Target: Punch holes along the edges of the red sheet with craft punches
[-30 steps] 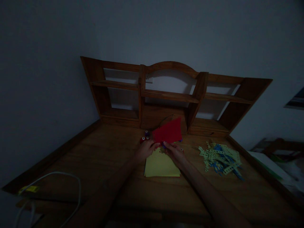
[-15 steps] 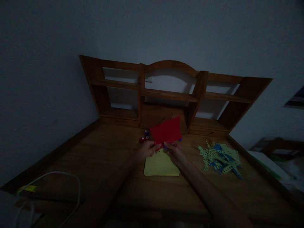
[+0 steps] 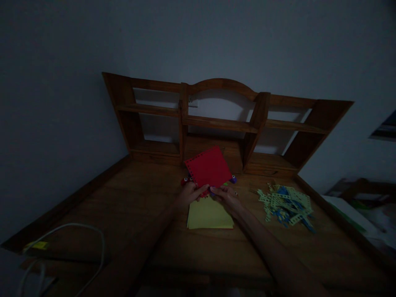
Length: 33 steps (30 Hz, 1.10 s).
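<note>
Forearms convergent: left hand closed on red sheet, right hand on purple piece

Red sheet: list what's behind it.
Behind the red sheet, the wooden shelf unit shows partly; a purple piece peeks past the sheet's right corner. Whatever the sheet covers cannot be seen.

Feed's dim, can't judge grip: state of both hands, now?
Left hand: closed, holding the red hole-edged sheet.
Right hand: closed, pinching a small purple piece.
</note>
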{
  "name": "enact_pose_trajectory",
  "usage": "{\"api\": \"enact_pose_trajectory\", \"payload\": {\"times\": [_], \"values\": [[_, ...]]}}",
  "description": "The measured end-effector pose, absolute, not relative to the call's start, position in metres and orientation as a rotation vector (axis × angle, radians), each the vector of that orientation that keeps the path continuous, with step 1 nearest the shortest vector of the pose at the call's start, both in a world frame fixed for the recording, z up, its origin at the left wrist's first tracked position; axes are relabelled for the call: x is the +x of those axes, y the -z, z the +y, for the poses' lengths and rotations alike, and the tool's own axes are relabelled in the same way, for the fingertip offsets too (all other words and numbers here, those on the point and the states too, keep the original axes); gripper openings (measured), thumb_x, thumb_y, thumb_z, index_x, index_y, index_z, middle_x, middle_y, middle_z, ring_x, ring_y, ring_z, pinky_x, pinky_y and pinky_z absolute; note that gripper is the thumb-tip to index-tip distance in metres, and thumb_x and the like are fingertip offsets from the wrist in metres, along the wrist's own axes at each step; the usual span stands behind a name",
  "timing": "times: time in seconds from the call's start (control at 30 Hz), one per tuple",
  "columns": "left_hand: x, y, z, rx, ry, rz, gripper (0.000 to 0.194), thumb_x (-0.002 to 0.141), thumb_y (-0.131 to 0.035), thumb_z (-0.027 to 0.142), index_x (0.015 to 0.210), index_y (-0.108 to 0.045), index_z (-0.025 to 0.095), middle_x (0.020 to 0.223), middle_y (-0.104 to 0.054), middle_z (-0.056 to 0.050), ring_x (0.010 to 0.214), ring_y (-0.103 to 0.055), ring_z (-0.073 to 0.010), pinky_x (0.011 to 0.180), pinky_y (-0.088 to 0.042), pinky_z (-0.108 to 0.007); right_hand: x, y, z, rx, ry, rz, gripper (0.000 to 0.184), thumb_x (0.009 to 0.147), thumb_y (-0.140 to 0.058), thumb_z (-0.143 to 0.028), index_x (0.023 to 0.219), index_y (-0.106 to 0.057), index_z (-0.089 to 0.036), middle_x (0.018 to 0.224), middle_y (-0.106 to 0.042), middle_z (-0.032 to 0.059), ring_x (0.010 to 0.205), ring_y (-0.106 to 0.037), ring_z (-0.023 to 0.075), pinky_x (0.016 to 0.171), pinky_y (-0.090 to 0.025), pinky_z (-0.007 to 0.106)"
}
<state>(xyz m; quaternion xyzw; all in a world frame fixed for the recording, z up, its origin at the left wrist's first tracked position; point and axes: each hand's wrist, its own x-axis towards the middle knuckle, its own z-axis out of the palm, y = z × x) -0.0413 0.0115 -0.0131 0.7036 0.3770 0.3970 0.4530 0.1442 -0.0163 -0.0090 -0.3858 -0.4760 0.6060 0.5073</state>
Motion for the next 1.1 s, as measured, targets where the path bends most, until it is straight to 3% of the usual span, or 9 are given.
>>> {"api": "enact_pose_trajectory", "payload": {"times": [0.17,0.33,0.6,0.9,1.1], "values": [[-0.042,0.009,0.014,1.667,-1.186,1.023,0.046,0.084,-0.054,0.058,0.067,-0.053,0.015,0.052,-0.049,0.003,0.044,-0.045,-0.0100,0.045,-0.034,-0.022,0.143,0.008,-0.020,-0.863,-1.543,-1.191,0.027,0.067,-0.082,-0.036,0.083,-0.071,-0.017,0.075,-0.064,0.0011,0.058,-0.046,0.0094,0.054,-0.030,0.024],[-0.045,0.000,0.012,1.540,-1.298,1.061,0.049,0.085,-0.052,0.057,0.059,-0.050,0.016,0.049,-0.047,0.002,0.045,-0.045,-0.0103,0.048,-0.034,-0.023,0.143,0.011,-0.020,-0.837,-1.562,-1.271,0.026,0.072,-0.079,-0.039,0.077,-0.070,-0.015,0.067,-0.061,0.0006,0.053,-0.044,0.0082,0.052,-0.030,0.024],[-0.047,0.000,0.014,1.530,-1.322,1.044,0.050,0.085,-0.052,0.058,0.059,-0.052,0.016,0.048,-0.047,0.002,0.045,-0.044,-0.0106,0.048,-0.033,-0.023,0.143,0.006,-0.016,-0.855,-1.654,-0.937,0.031,0.074,-0.076,-0.045,0.086,-0.070,-0.017,0.084,-0.069,0.0056,0.062,-0.059,0.0130,0.049,-0.039,0.022],[-0.046,-0.007,0.009,1.526,-1.298,1.090,0.052,0.084,-0.053,0.058,0.054,-0.051,0.016,0.045,-0.047,0.002,0.043,-0.044,-0.0108,0.048,-0.033,-0.024,0.145,0.004,-0.016,-0.855,-1.700,-0.931,0.036,0.082,-0.067,-0.050,0.092,-0.069,-0.016,0.085,-0.070,0.0085,0.065,-0.064,0.0149,0.052,-0.046,0.022],[-0.048,-0.001,0.013,1.580,-1.282,1.066,0.053,0.086,-0.051,0.056,0.054,-0.053,0.015,0.045,-0.047,0.001,0.044,-0.045,-0.0108,0.049,-0.033,-0.024,0.153,0.013,-0.007,-0.862,-1.851,-0.900,0.052,0.085,-0.055,-0.060,0.083,-0.070,-0.011,0.078,-0.070,0.0133,0.056,-0.062,0.0134,0.051,-0.047,0.021]]}}
